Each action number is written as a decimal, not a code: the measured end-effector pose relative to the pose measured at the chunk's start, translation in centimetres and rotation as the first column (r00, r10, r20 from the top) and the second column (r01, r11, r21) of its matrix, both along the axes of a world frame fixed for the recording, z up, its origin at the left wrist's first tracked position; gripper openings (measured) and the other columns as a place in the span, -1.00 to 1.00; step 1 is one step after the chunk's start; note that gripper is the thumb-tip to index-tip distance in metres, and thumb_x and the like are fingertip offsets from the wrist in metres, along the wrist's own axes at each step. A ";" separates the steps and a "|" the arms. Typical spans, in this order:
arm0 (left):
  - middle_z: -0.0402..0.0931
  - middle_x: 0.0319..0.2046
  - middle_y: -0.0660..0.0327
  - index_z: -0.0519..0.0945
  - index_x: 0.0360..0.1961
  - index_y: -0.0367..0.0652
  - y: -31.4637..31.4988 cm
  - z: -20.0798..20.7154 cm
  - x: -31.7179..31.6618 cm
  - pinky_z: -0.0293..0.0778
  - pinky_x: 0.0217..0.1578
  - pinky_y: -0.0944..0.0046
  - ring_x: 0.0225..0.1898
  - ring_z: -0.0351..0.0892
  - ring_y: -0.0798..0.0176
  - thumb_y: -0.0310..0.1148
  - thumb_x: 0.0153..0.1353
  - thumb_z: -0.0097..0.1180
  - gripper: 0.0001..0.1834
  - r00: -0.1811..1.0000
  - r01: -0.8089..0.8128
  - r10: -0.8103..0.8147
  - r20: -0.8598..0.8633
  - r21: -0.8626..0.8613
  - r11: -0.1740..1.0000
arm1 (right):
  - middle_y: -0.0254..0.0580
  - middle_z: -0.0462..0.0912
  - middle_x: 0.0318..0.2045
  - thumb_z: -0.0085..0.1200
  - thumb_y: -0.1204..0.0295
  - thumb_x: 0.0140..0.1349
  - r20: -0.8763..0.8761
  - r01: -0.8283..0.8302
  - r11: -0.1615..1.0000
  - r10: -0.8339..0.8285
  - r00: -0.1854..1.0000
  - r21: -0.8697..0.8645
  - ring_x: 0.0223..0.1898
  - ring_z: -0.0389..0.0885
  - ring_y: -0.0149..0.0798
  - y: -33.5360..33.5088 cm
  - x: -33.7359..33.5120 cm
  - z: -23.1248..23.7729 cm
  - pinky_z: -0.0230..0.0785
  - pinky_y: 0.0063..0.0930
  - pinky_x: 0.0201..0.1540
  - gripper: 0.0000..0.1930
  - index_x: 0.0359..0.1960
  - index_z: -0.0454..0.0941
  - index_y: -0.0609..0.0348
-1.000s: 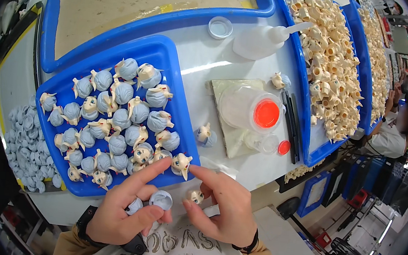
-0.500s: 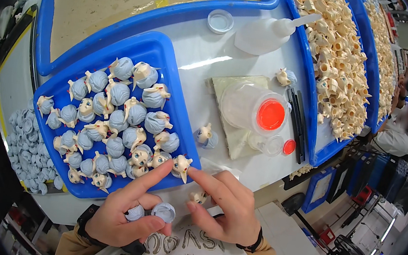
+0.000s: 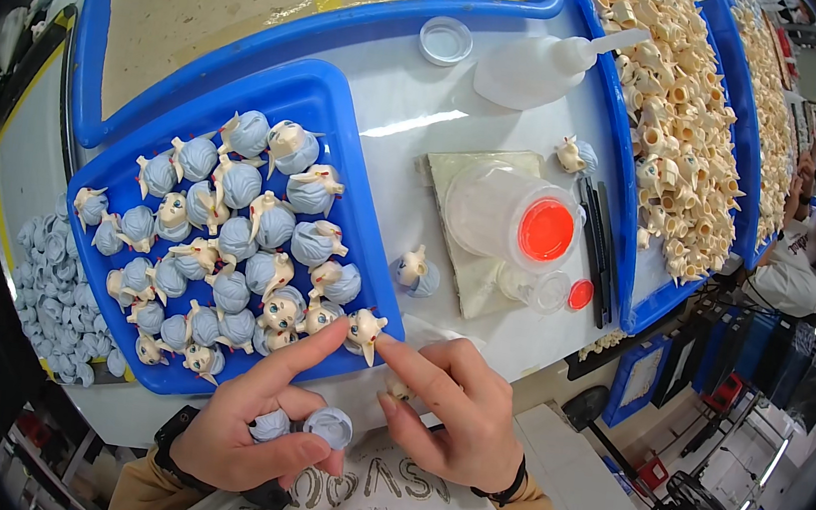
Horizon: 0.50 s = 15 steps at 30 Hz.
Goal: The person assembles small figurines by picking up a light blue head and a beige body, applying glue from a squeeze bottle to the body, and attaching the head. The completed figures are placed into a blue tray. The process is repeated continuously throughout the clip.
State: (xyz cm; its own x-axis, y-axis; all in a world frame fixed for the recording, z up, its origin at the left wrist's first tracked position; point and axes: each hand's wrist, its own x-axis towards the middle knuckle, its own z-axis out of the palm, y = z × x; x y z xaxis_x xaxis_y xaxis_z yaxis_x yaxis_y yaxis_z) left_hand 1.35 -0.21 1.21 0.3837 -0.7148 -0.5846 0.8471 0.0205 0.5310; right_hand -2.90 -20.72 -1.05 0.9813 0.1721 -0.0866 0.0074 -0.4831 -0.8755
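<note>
And here you are at the blue tray (image 3: 306,92), both index fingers stretched toward the doll head (image 3: 366,327) in its near right corner! That head sits upright, pointed tip toward you, a fingertip on either side; whether either one touches it, I cannot tell. Your left hand (image 3: 252,434), just off the tray's near edge, has its other fingers curled around two grey-blue hair pieces, the open cup (image 3: 329,427) facing up by the thumb and the rounded one (image 3: 270,426) tucked behind. Over to your right hand (image 3: 465,418), just beyond the tray's near right corner: thumb and fingers close together around a pale face piece (image 3: 399,387), mostly hidden. Rows of finished-looking heads (image 3: 243,186) fill the tray. Left of it, a heap of hair pieces (image 3: 70,307); right of it, a lone head (image 3: 416,271), then a clear jar (image 3: 473,212) with a red centre.
</note>
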 end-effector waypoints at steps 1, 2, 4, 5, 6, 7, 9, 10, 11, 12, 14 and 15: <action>0.51 -0.47 0.12 -0.23 0.29 -0.21 -0.1 -0.1 0.1 0.29 -0.57 0.56 -0.63 0.34 0.52 -0.46 0.19 -0.06 -0.24 1.000 0.008 -0.008 -0.001 -0.005 1.000 | -0.22 0.39 -0.55 0.13 0.56 -0.12 0.003 0.009 1.000 -0.009 1.000 -0.006 -0.61 0.42 -0.30 0.0 0.0 0.0 0.28 -0.49 -0.57 -0.54 -0.07 0.47 0.22; 0.51 -0.47 0.12 -0.23 0.29 -0.21 -0.1 -0.3 0.2 0.29 -0.57 0.55 -0.63 0.35 0.52 -0.46 0.18 -0.06 -0.24 1.000 0.016 -0.016 -0.004 -0.015 1.000 | -0.22 0.39 -0.55 0.13 0.56 -0.12 0.003 0.020 1.000 -0.020 1.000 -0.016 -0.61 0.42 -0.30 -0.1 -0.1 -0.1 0.28 -0.50 -0.58 -0.55 -0.07 0.47 0.22; 0.51 -0.46 0.12 -0.23 0.28 -0.21 0.1 0.2 -0.2 0.30 -0.57 0.55 -0.64 0.35 0.51 -0.46 0.18 -0.05 -0.24 1.000 -0.017 0.017 -0.004 -0.002 1.000 | -0.22 0.40 -0.54 0.13 0.56 -0.13 0.007 -0.006 1.000 0.006 1.000 -0.004 -0.61 0.42 -0.30 0.1 0.1 0.0 0.28 -0.50 -0.58 -0.55 -0.08 0.48 0.22; 0.51 -0.46 0.12 -0.23 0.28 -0.21 0.1 0.2 -0.2 0.31 -0.56 0.55 -0.64 0.35 0.51 -0.46 0.18 -0.05 -0.24 1.000 -0.018 0.018 -0.009 -0.004 1.000 | -0.22 0.39 -0.54 0.14 0.56 -0.13 0.005 -0.003 1.000 0.003 1.000 -0.010 -0.61 0.42 -0.30 0.1 0.1 0.1 0.28 -0.50 -0.58 -0.55 -0.08 0.48 0.22; 0.51 -0.46 0.11 -0.23 0.28 -0.21 0.1 0.2 -0.1 0.31 -0.56 0.54 -0.64 0.35 0.51 -0.46 0.18 -0.05 -0.23 1.000 -0.019 0.018 -0.014 -0.007 1.000 | -0.22 0.39 -0.54 0.14 0.56 -0.13 0.003 -0.001 1.000 0.001 1.000 -0.015 -0.62 0.42 -0.31 0.1 0.1 0.2 0.28 -0.50 -0.58 -0.55 -0.08 0.49 0.21; 0.51 -0.46 0.11 -0.23 0.28 -0.21 0.1 0.1 -0.1 0.31 -0.56 0.54 -0.64 0.35 0.51 -0.46 0.18 -0.05 -0.23 1.000 -0.021 0.020 -0.019 -0.008 1.000 | -0.22 0.39 -0.54 0.14 0.56 -0.13 0.002 0.000 1.000 0.000 1.000 -0.019 -0.62 0.42 -0.31 0.1 0.1 0.2 0.28 -0.51 -0.58 -0.56 -0.09 0.49 0.21; 0.51 -0.47 0.11 -0.23 0.28 -0.21 0.1 0.0 -0.1 0.32 -0.55 0.54 -0.64 0.35 0.50 -0.46 0.18 -0.05 -0.23 1.000 -0.015 0.015 -0.020 -0.011 1.000 | -0.23 0.40 -0.52 0.15 0.58 -0.17 0.014 -0.001 1.000 0.001 1.000 -0.031 -0.61 0.40 -0.37 0.0 0.0 0.0 0.27 -0.56 -0.58 -0.54 -0.10 0.50 0.21; 0.51 -0.47 0.11 -0.23 0.28 -0.21 0.0 0.0 -0.1 0.32 -0.55 0.54 -0.64 0.35 0.50 -0.46 0.18 -0.05 -0.23 1.000 -0.014 0.013 -0.019 -0.011 1.000 | -0.23 0.40 -0.50 0.15 0.60 -0.19 0.021 -0.002 0.999 0.003 1.000 -0.036 -0.60 0.39 -0.40 0.0 0.0 0.0 0.26 -0.58 -0.59 -0.53 -0.10 0.50 0.21; 0.51 -0.47 0.10 -0.23 0.28 -0.21 0.0 0.0 -0.1 0.32 -0.55 0.54 -0.64 0.35 0.50 -0.47 0.18 -0.05 -0.23 1.000 -0.012 0.012 -0.018 -0.011 1.000 | -0.23 0.40 -0.50 0.15 0.60 -0.19 0.018 -0.001 0.999 0.002 1.000 -0.038 -0.61 0.39 -0.40 0.0 -0.1 0.0 0.26 -0.58 -0.59 -0.53 -0.10 0.50 0.21; 0.51 -0.46 0.10 -0.23 0.28 -0.20 0.0 0.0 -0.1 0.32 -0.56 0.54 -0.64 0.35 0.50 -0.47 0.18 -0.05 -0.23 1.000 -0.011 0.011 -0.017 -0.010 1.000 | -0.23 0.40 -0.50 0.15 0.60 -0.19 0.015 0.000 0.999 0.000 1.000 -0.040 -0.61 0.39 -0.40 0.0 -0.1 0.0 0.26 -0.58 -0.59 -0.53 -0.10 0.51 0.21; 0.51 -0.46 0.10 -0.23 0.28 -0.20 0.0 0.0 -0.1 0.31 -0.56 0.54 -0.64 0.35 0.50 -0.47 0.18 -0.05 -0.23 1.000 -0.014 0.014 -0.021 -0.010 1.000 | -0.23 0.40 -0.51 0.15 0.60 -0.20 0.013 0.001 0.999 0.000 1.000 -0.042 -0.61 0.39 -0.40 0.0 -0.1 0.0 0.26 -0.58 -0.59 -0.53 -0.11 0.51 0.21; 0.51 -0.46 0.09 -0.23 0.28 -0.21 0.0 0.0 0.0 0.31 -0.57 0.54 -0.64 0.35 0.50 -0.47 0.18 -0.05 -0.23 1.000 -0.017 0.017 -0.026 -0.010 1.000 | -0.23 0.40 -0.51 0.15 0.60 -0.20 0.014 0.000 0.999 0.000 1.000 -0.042 -0.61 0.39 -0.40 0.0 -0.1 0.0 0.26 -0.58 -0.59 -0.53 -0.11 0.51 0.21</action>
